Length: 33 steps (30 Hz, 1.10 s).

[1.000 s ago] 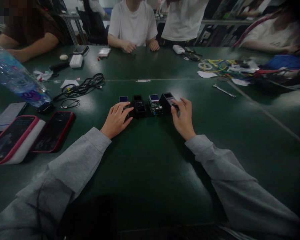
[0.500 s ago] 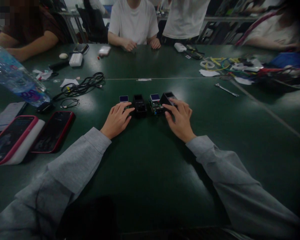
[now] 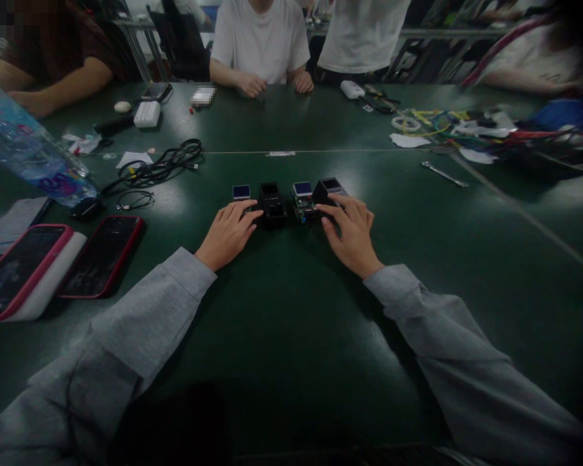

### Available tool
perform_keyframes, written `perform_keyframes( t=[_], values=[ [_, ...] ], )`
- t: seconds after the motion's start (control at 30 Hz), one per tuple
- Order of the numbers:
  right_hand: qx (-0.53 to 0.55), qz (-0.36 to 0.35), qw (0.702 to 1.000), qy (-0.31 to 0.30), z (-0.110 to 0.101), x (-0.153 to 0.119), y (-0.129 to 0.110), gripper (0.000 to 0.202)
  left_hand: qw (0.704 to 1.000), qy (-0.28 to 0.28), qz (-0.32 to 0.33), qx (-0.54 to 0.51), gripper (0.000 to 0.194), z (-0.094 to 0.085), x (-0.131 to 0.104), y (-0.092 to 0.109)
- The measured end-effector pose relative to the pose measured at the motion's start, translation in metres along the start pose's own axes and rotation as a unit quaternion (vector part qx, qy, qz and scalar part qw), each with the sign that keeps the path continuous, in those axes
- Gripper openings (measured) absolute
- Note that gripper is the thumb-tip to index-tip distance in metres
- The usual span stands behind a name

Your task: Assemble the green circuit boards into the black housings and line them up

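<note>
Four small devices stand in a row mid-table. At the left end, my left hand (image 3: 228, 236) lies with fingers spread over a device with a small screen (image 3: 241, 191); its lower part is hidden. Its index fingertip comes close to a black plastic case (image 3: 271, 204). Right of that is a green circuit board (image 3: 302, 206) with a small screen on top. At the right end, a tilted black case (image 3: 328, 186) is partly covered by my right hand (image 3: 352, 233), its fingers apart and resting at the near side. Whether they press on the case I cannot tell.
Two red-edged phones (image 3: 102, 255) and a water bottle (image 3: 34, 149) are at left, near a black cable (image 3: 165, 165). A wrench (image 3: 444, 175) lies at right, before a heap of wires (image 3: 466, 123). Several people are across the table (image 3: 291, 362).
Both hands keep nearly the same pose over the devices. The view has shifted very slightly; nothing is picked up or put down.
</note>
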State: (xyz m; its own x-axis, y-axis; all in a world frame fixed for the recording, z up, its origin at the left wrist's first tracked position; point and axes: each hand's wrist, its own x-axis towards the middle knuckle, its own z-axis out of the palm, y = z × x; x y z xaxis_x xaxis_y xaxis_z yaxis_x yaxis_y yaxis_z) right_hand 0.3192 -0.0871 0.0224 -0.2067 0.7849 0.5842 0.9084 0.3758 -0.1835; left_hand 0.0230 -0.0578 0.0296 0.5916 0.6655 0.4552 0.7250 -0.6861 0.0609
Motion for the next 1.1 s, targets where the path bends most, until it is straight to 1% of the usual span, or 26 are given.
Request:
perform_keyframes(
  t=[0.2,0.4,0.53,0.8,1.1],
  values=[
    [0.000,0.000,1.000,-0.003,-0.0006,0.0004,-0.0009,0.029,1.000,-0.003,-0.003,-0.006,0.036,0.0003,-0.0003,-0.0013],
    [-0.002,0.011,1.000,-0.011,-0.0004,0.0004,-0.0008,0.030,1.000,0.007,-0.007,-0.014,0.036,0.0002,-0.0006,-0.0013],
    [0.001,0.004,1.000,-0.016,-0.0001,-0.0001,-0.0004,0.031,1.000,0.005,-0.006,-0.015,0.037,-0.0004,-0.0004,-0.0008],
    [0.001,-0.024,0.998,-0.062,-0.0003,-0.0004,-0.0012,0.034,1.000,-0.005,0.001,-0.014,0.038,-0.0001,0.0001,-0.0003],
    [0.000,-0.023,0.997,-0.070,-0.0022,0.0001,-0.0016,0.038,1.000,-0.014,0.006,-0.015,0.050,-0.0006,-0.0005,0.0000]
  ],
)
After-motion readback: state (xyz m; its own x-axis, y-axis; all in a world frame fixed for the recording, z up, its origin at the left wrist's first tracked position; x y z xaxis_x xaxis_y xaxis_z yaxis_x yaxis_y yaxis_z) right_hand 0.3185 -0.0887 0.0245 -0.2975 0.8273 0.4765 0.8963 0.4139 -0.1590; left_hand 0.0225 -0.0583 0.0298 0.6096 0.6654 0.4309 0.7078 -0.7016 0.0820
